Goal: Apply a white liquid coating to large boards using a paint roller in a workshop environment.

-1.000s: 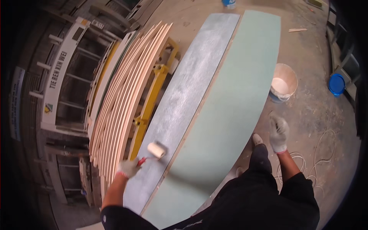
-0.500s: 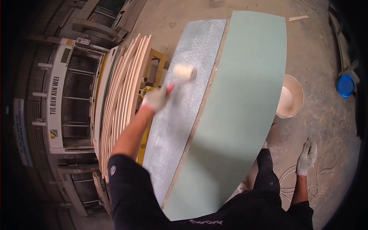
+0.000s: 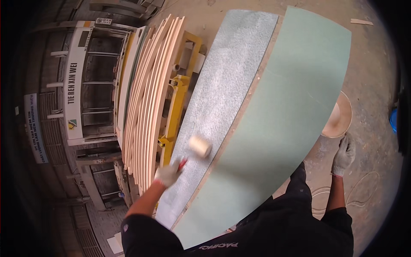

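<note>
My left hand (image 3: 168, 174), in a white glove, grips the red handle of a paint roller (image 3: 199, 146). The cream roller head rests on the near part of a long grey speckled panel (image 3: 231, 85). A pale green board (image 3: 291, 111) lies alongside it on the right, a little higher. My right hand (image 3: 343, 155), also gloved, hangs with its fingers loosely apart beside the green board's right edge, just below a white bucket (image 3: 338, 116), and holds nothing.
A stack of thin light wooden sheets (image 3: 147, 103) stands on edge on a yellow metal frame (image 3: 177, 98) at the left. A white machine (image 3: 81, 81) sits further left. A blue lid (image 3: 393, 120) and a coiled cord (image 3: 359, 188) lie on the concrete floor at the right.
The roller went up the grey panel, then came back toward me to its near part. My right hand rose from low beside my leg to just under the bucket.
</note>
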`<state>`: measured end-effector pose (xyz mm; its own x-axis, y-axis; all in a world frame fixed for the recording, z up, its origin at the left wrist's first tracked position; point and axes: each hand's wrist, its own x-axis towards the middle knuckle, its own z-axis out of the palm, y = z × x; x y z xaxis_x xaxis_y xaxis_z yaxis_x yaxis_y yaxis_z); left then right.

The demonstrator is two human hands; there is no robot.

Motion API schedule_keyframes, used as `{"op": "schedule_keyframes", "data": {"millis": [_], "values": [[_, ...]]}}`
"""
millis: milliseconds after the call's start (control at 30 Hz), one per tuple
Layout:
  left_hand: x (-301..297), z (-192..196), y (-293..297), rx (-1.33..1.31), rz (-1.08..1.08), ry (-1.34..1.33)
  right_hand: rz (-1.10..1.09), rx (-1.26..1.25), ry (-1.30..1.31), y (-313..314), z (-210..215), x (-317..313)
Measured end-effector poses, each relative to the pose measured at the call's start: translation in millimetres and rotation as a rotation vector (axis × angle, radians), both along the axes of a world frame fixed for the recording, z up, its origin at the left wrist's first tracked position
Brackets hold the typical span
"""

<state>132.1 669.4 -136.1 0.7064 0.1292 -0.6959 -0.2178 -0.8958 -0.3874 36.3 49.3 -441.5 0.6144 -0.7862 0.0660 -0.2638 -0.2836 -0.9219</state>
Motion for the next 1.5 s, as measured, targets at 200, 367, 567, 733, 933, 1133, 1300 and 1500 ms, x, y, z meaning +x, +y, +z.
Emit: {"op": "schedule_keyframes", "data": {"millis": [200, 367, 567, 733, 933, 1133, 1300, 1500], "values": [[-73, 17, 56, 0.065, 0.041, -0.018, -0.034, 0.036, 0.242, -35, -4, -17], [139, -60, -22, -0.129, -0.435, -0.402, -0.095, -0.004, 0.34, -47, -3, -73], [347, -63, -214, -0.344, -0.413, -0.559, -0.046, 0.032, 0.205, -25, -11, -84], [193, 30, -212, -0.784, -0.324, -0.729, -0.096, 0.085, 0.147, -7, 22, -129], [-138, 80, 17, -0.435, -0.002, -1.024, 0.348, 0.087, -0.021, 112, 33, -112], [-622, -17, 96, -0.505, 1.063, -1.189, 0.731, -0.283, -0.306, 304, 100, -192], [-848, -75, 53, -0.598, 1.835, -1.444, 1.159, -0.216, -0.429, 484, 129, -299], [-1026, -75, 108, -0.233, 1.89, -1.794, 1.847, -0.234, -0.668, 691, 174, -470]]}}
